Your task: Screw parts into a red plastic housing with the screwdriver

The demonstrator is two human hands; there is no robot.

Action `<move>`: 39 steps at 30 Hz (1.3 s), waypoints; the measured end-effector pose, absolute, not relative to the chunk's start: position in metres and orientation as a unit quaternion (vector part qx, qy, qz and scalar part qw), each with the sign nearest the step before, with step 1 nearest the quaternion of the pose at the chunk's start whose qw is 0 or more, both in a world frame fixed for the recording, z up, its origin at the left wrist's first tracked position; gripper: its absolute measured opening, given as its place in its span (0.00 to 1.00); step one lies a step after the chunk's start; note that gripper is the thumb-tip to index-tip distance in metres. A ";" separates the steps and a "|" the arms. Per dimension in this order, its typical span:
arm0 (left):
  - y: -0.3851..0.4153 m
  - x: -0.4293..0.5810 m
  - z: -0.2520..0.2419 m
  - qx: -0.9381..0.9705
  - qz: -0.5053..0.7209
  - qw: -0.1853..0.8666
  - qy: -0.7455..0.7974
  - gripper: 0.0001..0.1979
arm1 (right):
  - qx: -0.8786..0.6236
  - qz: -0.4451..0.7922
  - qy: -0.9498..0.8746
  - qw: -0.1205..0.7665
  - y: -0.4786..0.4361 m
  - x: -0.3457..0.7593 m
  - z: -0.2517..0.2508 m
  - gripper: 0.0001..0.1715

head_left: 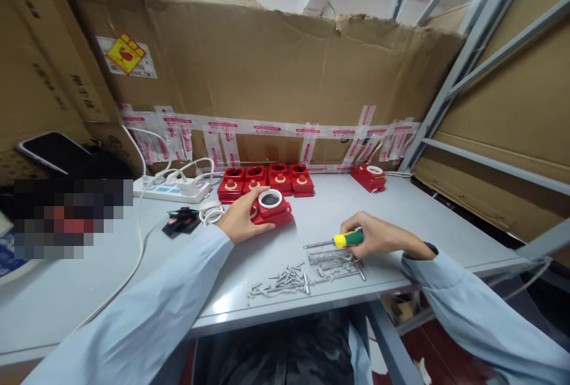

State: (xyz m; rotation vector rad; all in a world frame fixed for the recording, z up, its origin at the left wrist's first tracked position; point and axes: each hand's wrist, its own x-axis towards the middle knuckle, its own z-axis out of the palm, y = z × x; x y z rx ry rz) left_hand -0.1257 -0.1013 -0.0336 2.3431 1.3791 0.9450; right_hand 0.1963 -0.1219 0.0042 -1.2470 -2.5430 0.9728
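My left hand (pixel 244 217) grips a red box-shaped unit (pixel 276 218) with a white ring around a dark round opening, resting on the grey table. In my right hand (pixel 371 235) is a screwdriver (pixel 350 238) with a yellow and green handle, its shaft pointing left above the table. Below the screwdriver lie some metal rods and clear pieces (pixel 332 258), partly under my right hand. A loose heap of silver screws (pixel 287 278) is spread near the table's front edge, between my two hands.
Several red units (pixel 267 182) stand in a row behind my left hand, and another red unit (pixel 369 177) is at the back right. White rings (pixel 211 212), black pieces (pixel 181 220) and a power strip (pixel 176 189) with cables are on the left. A cardboard wall (pixel 276 70) closes the back.
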 end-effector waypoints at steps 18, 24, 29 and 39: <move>-0.102 -0.119 -0.046 0.829 0.292 0.211 0.428 0.41 | -0.381 0.483 -0.719 0.325 -0.097 0.168 0.047 0.23; -0.104 -0.120 -0.041 0.839 0.294 0.240 0.390 0.36 | -0.303 0.484 -0.695 0.436 -0.091 0.141 0.056 0.18; -0.103 -0.121 -0.043 0.838 0.298 0.229 0.396 0.37 | -0.354 0.373 -0.657 0.552 -0.085 0.132 0.042 0.12; -0.110 -0.114 -0.041 0.831 0.305 0.224 0.408 0.31 | -0.354 0.372 -0.548 0.661 -0.071 0.139 0.032 0.13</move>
